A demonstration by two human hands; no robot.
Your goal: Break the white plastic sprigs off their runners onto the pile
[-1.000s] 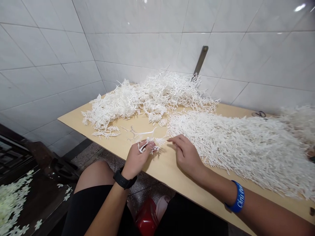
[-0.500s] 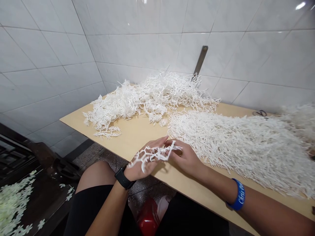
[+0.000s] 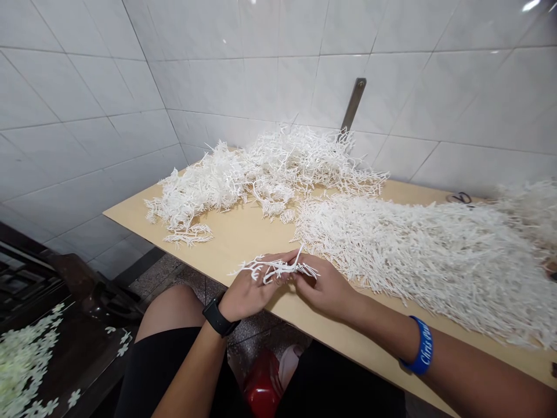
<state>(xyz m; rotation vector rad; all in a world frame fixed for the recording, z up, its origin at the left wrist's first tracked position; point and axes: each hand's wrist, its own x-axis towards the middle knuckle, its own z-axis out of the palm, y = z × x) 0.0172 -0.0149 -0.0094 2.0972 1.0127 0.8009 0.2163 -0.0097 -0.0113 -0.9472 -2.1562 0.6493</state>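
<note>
A thin white branching sprig [image 3: 278,269], plastic by its look, lies across the back of my left hand [image 3: 248,294] and reaches to my right fingers. Its forked twigs spread over the left knuckles. My right hand [image 3: 328,288] is closed at the sprig's right end, its thumb and fingers pressed together. The left fingertips meet the right ones beneath the twigs; these fingers are bent and partly hidden. Both hands are above the near edge of the wooden board table [image 3: 243,241].
A tangled heap of white branching pieces [image 3: 296,157] lies at the back. A broad pile of short white sprigs [image 3: 418,249] covers the right side. A metal bar [image 3: 353,104] leans at the tiled wall. Pale flower shapes [image 3: 30,360] lie on dark furniture lower left.
The sprig has turned and now lies flatter over the left hand. My left fingers have curled in closer to the right hand. The piles are unchanged.
</note>
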